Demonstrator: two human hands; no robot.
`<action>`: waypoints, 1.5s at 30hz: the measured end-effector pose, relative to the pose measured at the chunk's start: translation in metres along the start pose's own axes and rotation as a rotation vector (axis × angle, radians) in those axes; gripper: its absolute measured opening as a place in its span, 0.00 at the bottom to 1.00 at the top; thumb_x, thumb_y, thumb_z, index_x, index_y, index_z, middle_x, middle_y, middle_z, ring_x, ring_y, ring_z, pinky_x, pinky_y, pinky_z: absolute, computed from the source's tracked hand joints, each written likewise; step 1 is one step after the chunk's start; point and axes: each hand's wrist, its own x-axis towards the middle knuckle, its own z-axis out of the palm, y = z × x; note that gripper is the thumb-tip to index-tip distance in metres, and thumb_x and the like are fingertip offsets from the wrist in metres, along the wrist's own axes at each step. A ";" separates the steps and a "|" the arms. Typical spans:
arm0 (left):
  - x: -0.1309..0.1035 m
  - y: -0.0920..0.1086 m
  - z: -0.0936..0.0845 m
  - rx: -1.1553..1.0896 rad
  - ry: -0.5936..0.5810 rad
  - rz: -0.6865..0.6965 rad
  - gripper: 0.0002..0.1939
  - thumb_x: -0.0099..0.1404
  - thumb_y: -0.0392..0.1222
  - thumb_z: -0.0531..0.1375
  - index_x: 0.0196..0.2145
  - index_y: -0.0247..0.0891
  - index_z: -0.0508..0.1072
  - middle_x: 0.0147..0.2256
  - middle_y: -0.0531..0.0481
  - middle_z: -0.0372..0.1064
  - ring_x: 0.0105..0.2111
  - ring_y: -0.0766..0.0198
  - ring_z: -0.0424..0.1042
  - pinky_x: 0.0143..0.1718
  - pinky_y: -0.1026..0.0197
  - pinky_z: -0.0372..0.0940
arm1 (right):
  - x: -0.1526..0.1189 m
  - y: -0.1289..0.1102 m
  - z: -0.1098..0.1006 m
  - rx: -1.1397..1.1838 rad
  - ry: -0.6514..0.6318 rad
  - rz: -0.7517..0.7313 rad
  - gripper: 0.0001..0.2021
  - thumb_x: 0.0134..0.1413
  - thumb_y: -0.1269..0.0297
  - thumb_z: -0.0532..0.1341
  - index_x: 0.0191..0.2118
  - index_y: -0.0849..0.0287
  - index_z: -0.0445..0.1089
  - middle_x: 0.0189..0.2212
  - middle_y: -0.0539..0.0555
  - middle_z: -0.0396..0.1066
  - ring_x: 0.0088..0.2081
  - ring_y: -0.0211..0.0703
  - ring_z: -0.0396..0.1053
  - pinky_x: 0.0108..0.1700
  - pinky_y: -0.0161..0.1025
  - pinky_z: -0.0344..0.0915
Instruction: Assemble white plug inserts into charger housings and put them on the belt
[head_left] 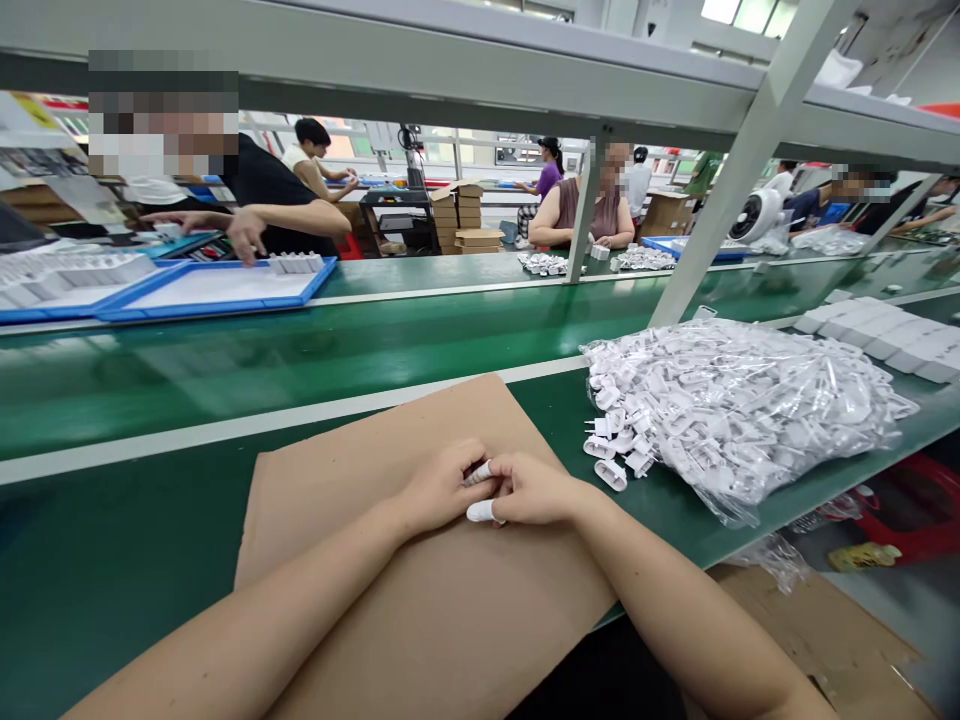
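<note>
My left hand [444, 484] and my right hand [541, 490] meet over a flat brown cardboard sheet [360, 480] lying on the green bench. White finger cots [481, 511] cover fingertips where the two hands touch. The fingers of both hands are curled inward. Whatever lies between them, if anything, is hidden. To the right of my right hand, a large clear plastic bag [757, 400] is full of small white plastic parts. Several loose white plug housings [610, 474] have spilled from its open side onto the bench.
White boxes [892, 335] line the bench behind the bag. A slanted metal post [720, 200] holds the overhead shelf [450, 80]. Across the green conveyor belt [360, 345], co-workers sit near blue trays [225, 300] and piled white parts [544, 264]. A red stool [911, 505] stands below right.
</note>
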 end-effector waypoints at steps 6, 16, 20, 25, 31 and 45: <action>-0.001 0.001 0.000 0.001 0.006 -0.005 0.09 0.60 0.48 0.59 0.31 0.39 0.68 0.33 0.50 0.69 0.34 0.60 0.67 0.34 0.58 0.59 | -0.003 -0.002 0.000 -0.002 -0.001 0.005 0.25 0.51 0.59 0.73 0.54 0.61 0.74 0.28 0.49 0.75 0.30 0.37 0.73 0.35 0.32 0.67; 0.000 0.001 0.001 0.024 0.015 -0.002 0.10 0.60 0.49 0.59 0.31 0.39 0.68 0.33 0.50 0.69 0.33 0.60 0.67 0.33 0.58 0.58 | -0.002 -0.001 0.000 -0.026 0.003 -0.004 0.24 0.50 0.59 0.73 0.53 0.61 0.75 0.27 0.49 0.75 0.31 0.37 0.74 0.34 0.31 0.67; 0.000 0.004 0.000 0.076 0.035 -0.009 0.12 0.61 0.49 0.59 0.27 0.40 0.63 0.30 0.51 0.67 0.31 0.61 0.65 0.31 0.59 0.56 | -0.001 0.001 0.002 -0.019 0.041 -0.032 0.23 0.50 0.59 0.73 0.51 0.62 0.76 0.28 0.51 0.76 0.31 0.39 0.75 0.35 0.32 0.68; 0.000 0.004 0.000 0.081 0.042 0.037 0.13 0.65 0.48 0.55 0.26 0.40 0.61 0.28 0.50 0.66 0.30 0.61 0.65 0.31 0.59 0.56 | 0.004 0.009 0.002 0.059 0.072 -0.065 0.26 0.49 0.57 0.74 0.53 0.60 0.76 0.31 0.52 0.78 0.31 0.41 0.78 0.35 0.33 0.71; -0.001 0.002 0.000 0.047 0.055 0.093 0.07 0.66 0.43 0.54 0.36 0.40 0.71 0.36 0.48 0.73 0.36 0.58 0.69 0.38 0.56 0.62 | 0.004 0.007 0.004 0.093 0.109 -0.071 0.25 0.45 0.60 0.76 0.50 0.61 0.77 0.29 0.52 0.77 0.29 0.39 0.77 0.33 0.31 0.70; 0.004 -0.016 0.004 0.066 0.211 0.131 0.12 0.72 0.49 0.57 0.48 0.42 0.74 0.48 0.44 0.73 0.50 0.53 0.70 0.53 0.49 0.64 | 0.012 0.011 -0.011 0.291 0.674 -0.126 0.14 0.52 0.60 0.68 0.43 0.62 0.80 0.24 0.51 0.74 0.29 0.38 0.73 0.35 0.33 0.67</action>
